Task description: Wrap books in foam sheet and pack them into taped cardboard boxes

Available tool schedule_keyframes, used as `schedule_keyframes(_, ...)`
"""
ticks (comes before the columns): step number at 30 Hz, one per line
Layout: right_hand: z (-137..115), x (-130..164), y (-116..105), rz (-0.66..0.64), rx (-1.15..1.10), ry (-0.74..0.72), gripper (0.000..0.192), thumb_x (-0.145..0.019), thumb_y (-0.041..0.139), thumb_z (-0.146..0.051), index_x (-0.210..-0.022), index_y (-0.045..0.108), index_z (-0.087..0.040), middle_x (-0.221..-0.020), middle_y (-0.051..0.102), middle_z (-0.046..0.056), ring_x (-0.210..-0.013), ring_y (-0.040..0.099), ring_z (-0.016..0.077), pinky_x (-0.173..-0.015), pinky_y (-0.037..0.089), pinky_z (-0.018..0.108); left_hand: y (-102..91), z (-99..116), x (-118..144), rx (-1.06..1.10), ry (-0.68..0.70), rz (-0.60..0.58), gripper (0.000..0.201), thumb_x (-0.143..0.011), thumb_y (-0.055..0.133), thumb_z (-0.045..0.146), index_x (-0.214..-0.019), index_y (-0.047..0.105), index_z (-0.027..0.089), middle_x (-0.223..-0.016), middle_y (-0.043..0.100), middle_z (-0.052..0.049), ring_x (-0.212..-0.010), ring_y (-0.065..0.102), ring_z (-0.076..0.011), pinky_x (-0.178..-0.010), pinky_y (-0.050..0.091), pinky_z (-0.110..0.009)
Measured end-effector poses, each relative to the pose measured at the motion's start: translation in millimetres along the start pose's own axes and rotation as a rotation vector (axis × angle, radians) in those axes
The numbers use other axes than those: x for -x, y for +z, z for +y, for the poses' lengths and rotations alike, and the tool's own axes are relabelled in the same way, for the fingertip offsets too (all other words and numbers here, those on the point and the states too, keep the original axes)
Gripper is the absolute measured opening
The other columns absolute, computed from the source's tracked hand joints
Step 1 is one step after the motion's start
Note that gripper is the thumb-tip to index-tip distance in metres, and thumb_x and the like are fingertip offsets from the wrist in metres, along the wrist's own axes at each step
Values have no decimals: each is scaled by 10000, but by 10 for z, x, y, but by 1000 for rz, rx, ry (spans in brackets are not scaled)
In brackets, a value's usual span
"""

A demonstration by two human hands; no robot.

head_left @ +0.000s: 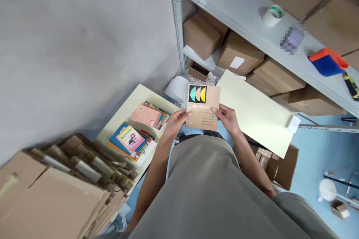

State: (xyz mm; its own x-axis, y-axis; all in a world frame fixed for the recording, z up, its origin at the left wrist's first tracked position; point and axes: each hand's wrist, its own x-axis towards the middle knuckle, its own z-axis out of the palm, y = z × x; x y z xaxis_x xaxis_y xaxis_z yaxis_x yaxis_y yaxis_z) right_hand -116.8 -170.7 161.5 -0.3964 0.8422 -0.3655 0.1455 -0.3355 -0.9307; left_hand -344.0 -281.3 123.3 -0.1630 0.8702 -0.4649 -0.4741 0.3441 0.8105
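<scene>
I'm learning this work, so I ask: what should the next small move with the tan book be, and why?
Perhaps lay the tan book flat on the right-hand table: the left hand and right hand grip its sides, that table lies just beyond the right hand, and book stacks occupy part of the left-hand table.

Closed tan book (202, 106) between both hands (176, 120)

Both bare forearms (153, 179) stretched forward, left hand (176, 120) and right hand (227, 118) held nearly level, a gap left between them, thumbs (189, 114) pressed on top, remaining fingers (222, 107) partly hidden beneath, both hands closed in a pinch.
</scene>
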Motion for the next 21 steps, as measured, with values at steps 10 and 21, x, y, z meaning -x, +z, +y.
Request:
schedule_keyframes(10, 117, -479, -1742, 77, -92, -28, 724, -794, 932, -792, -1218, 883, -207, -835, 852, 16, -817, 814, 252, -748, 679, 371, 1720, -349, -969, -30, -22, 2, 762, -624, 1079, 674, -1138, 890, 144, -1123, 895, -162, -1148, 832, -395, -1021, 664, -497)
schedule_keyframes(21, 152, -480, -2188, 231, 120, -217, 523, -1032, 745, -708, -1347, 844, -302, -1473, 814, 97, -1356, 784, 349, -1195, 653, 551, 2526, -603, -1204, -281, 158, 275, 591, -799, 942, 701, -1055, 871, 173, -970, 870, -66, -961, 802, -293, -859, 621, -371)
